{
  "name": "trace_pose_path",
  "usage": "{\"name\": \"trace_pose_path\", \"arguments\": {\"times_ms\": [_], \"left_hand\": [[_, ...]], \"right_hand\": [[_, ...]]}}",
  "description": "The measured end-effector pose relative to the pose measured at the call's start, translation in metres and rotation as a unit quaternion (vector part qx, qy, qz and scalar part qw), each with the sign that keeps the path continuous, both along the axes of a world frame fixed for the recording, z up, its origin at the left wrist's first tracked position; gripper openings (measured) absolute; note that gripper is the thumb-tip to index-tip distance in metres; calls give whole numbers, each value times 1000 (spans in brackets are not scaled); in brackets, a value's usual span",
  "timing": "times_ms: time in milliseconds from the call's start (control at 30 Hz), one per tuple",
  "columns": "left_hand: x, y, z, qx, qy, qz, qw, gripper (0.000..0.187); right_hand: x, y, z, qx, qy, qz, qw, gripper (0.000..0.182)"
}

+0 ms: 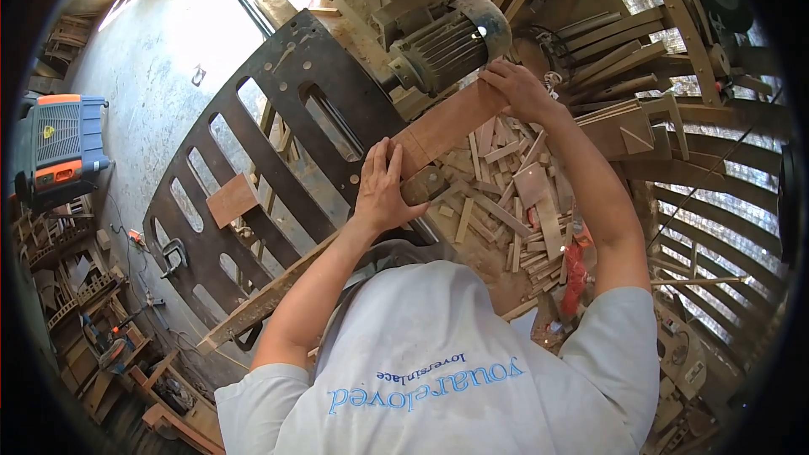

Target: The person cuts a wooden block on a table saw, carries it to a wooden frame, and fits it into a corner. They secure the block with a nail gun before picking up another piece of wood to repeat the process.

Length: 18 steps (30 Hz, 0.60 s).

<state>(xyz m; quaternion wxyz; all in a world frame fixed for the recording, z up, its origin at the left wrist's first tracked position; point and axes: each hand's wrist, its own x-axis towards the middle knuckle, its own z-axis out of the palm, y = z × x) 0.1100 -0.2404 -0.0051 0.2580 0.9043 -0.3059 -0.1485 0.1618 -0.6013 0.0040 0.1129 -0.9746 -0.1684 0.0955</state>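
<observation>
A reddish-brown wooden board (pixel 455 126) lies slantwise between my hands at the right edge of a dark slotted metal machine table (pixel 337 63). Thin lines cross the board's face near its left end. At that left end is my left hand (pixel 385 190), holding it with the fingers stretched forward and the thumb apart. My right hand (pixel 522 93) grips the far right end, fingers curled over the edge. A small wooden block (pixel 424 185) sits beside my left thumb, and a long slot in the table runs just beyond my left fingers.
An electric motor (pixel 451 46) stands right behind the board. Wood offcuts (pixel 514 211) pile up below it. On the table lie a square wood piece (pixel 233 200) and a clamp (pixel 174 258). A blue-orange machine (pixel 63 152) stands at left.
</observation>
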Motion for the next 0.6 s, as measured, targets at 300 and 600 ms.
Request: {"name": "trace_pose_path", "arguments": {"times_ms": [300,600], "left_hand": [[-2,-1,-3,-16,-26,0,1000,105],[16,3,-6,-35,-49,6,998,99]], "right_hand": [[-4,-3,-10,-5,-15,-2,1000,78],[14,2,-6,-23,8,-5,1000,82]]}}
